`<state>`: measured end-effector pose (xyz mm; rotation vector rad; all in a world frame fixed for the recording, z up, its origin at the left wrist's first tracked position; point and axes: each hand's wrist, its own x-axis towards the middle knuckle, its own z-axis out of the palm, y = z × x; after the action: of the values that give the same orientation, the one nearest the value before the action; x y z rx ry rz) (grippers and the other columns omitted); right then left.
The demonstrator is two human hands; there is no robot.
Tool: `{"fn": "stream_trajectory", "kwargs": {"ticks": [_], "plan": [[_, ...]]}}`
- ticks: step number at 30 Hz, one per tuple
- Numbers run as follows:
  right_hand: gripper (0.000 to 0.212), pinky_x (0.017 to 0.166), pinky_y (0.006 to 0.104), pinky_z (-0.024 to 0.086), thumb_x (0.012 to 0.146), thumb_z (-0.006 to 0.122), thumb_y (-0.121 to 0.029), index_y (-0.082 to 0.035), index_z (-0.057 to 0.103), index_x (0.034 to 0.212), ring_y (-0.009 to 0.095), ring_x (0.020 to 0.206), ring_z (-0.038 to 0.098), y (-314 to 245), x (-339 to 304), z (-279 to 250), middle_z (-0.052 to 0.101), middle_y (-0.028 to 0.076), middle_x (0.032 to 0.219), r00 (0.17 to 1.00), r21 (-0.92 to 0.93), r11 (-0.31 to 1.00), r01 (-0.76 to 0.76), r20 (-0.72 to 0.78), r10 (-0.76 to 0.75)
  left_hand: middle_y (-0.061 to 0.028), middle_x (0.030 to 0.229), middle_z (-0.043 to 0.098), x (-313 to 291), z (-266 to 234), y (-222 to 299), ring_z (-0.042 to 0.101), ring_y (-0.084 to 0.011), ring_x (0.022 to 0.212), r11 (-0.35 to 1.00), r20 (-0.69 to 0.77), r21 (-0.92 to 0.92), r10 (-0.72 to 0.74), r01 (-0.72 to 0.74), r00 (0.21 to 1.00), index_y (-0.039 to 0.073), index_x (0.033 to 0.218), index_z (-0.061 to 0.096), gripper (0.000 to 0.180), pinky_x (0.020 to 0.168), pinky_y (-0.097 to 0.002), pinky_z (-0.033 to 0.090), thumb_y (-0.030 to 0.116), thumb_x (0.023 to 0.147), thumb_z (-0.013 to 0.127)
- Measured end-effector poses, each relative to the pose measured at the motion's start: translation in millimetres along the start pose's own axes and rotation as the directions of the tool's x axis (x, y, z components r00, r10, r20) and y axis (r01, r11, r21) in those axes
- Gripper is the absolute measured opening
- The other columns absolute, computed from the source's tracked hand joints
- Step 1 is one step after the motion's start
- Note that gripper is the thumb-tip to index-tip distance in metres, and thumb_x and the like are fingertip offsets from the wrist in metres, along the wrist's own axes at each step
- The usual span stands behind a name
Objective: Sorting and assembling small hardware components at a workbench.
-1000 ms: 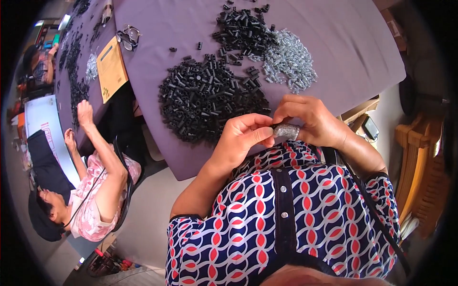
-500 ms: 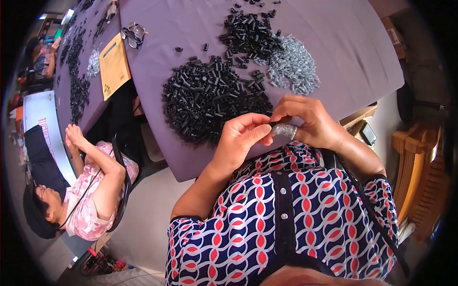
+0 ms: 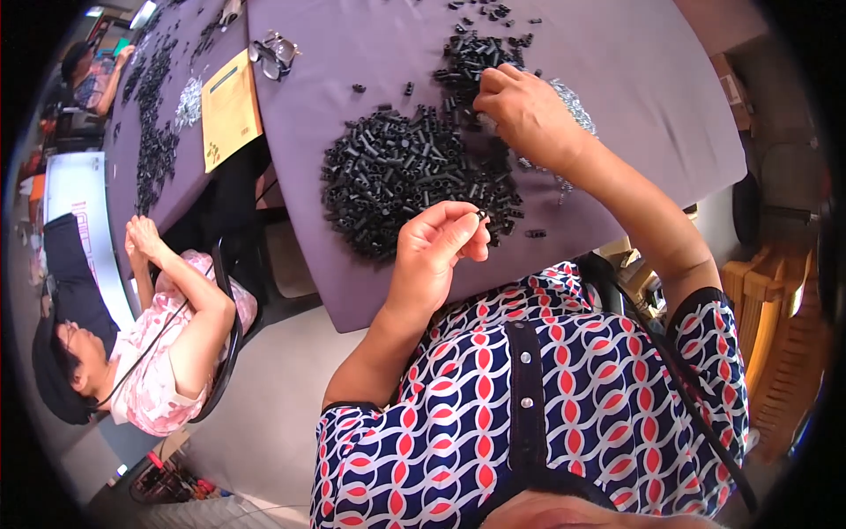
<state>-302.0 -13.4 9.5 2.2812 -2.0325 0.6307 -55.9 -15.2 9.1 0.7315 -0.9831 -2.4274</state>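
My left hand (image 3: pixel 438 251) is closed, pinching a small black plastic piece (image 3: pixel 482 214) between thumb and forefinger, above the near edge of the large pile of black tubular plastic pieces (image 3: pixel 388 189). Stretched out farther, my right hand (image 3: pixel 529 110) has its fingers bent down at the smaller far pile of black pieces (image 3: pixel 476 60). Its fingertips are partly hidden, and what they grip cannot be made out. Partly covered by that hand and wrist is a heap of small clear, silvery pieces (image 3: pixel 575 106). One black piece (image 3: pixel 536 234) lies alone near the table edge.
A mauve cloth (image 3: pixel 652 115) covers the table. Eyeglasses (image 3: pixel 275 55) and a yellow envelope (image 3: pixel 231 110) lie to the left. Beyond them, a second table bears more black pieces (image 3: pixel 157 150). A person in a pink patterned top (image 3: pixel 167 353) sits at left; another sits farther back.
My right hand has left my left hand and reached forward to the far black pile. The silvery covering seen at its thumb is now out of sight. My left hand keeps its pinch.
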Motion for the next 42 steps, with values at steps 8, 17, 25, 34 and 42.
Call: {"fn": "stream_trajectory", "kwargs": {"ticks": [8, 17, 25, 34, 42], "plan": [[0.026, 0.082, 0.0397, 0.05, 0.064, 0.068, 0.0, -0.005, 0.067, 0.09, 0.029, 0.096, 0.056, -2, 11, 6, 0.058, 0.007, 0.094, 0.997, 0.033, 0.999, -0.027, 0.08, 0.024, -0.0074, 0.089, 0.068, 8, -15, 2, 0.063, -0.0148, 0.074, 0.999, -0.022, -0.003, 0.038, -0.038, 0.999, 0.0, 0.109, 0.065, 0.018, 0.068, -0.0279, 0.053, 0.013, 0.098, 0.06], [0.02, 0.078, 0.0398, 0.051, 0.068, 0.068, -0.001, -0.004, 0.059, 0.086, 0.03, 0.091, 0.06, -12, -5, -10, 0.06, 0.008, 0.089, 0.999, 0.248, 0.968, -0.039, 0.03, 0.032, -0.0066, 0.09, 0.067, 8, -11, 5, 0.063, -0.0145, 0.076, 0.998, -0.041, 0.003, 0.058, -0.058, 0.997, 0.001, 0.109, 0.065, 0.018, 0.068, -0.0282, 0.053, 0.013, 0.098, 0.06], [0.011, 0.083, 0.0247, 0.051, 0.089, 0.067, 0.002, 0.001, 0.066, 0.1, 0.009, 0.092, 0.061, -40, -65, -34, 0.064, 0.002, 0.098, 0.932, 0.946, 0.059, -0.32, 0.303, 0.198, -0.0082, 0.089, 0.068, 16, 11, -2, 0.063, -0.0149, 0.075, 0.996, -0.022, 0.091, 0.023, -0.021, 1.0, 0.0, 0.109, 0.065, 0.017, 0.069, -0.0285, 0.053, 0.012, 0.098, 0.06], [0.026, 0.083, 0.0275, 0.052, 0.074, 0.059, 0.015, 0.002, 0.065, 0.096, 0.013, 0.089, 0.065, -30, -96, -42, 0.067, 0.004, 0.093, 0.948, 0.971, -0.003, -0.24, 0.235, 0.213, -0.0076, 0.087, 0.068, 20, 36, -11, 0.064, -0.0138, 0.074, 0.937, 0.044, 0.347, 0.025, -0.039, 0.999, -0.002, 0.109, 0.064, 0.017, 0.071, -0.0267, 0.053, 0.01, 0.097, 0.06], [0.022, 0.078, 0.03, 0.051, 0.072, 0.068, 0.009, 0.0, 0.065, 0.092, 0.018, 0.087, 0.064, -29, -97, -48, 0.065, 0.005, 0.089, 0.988, 0.859, 0.492, -0.14, 0.087, 0.129, -0.0058, 0.085, 0.068, 20, 39, 0, 0.063, -0.0098, 0.074, 0.858, 0.078, 0.514, -0.047, 0.0, 0.996, -0.003, 0.105, 0.064, 0.017, 0.07, -0.0236, 0.053, 0.011, 0.097, 0.062]]}}
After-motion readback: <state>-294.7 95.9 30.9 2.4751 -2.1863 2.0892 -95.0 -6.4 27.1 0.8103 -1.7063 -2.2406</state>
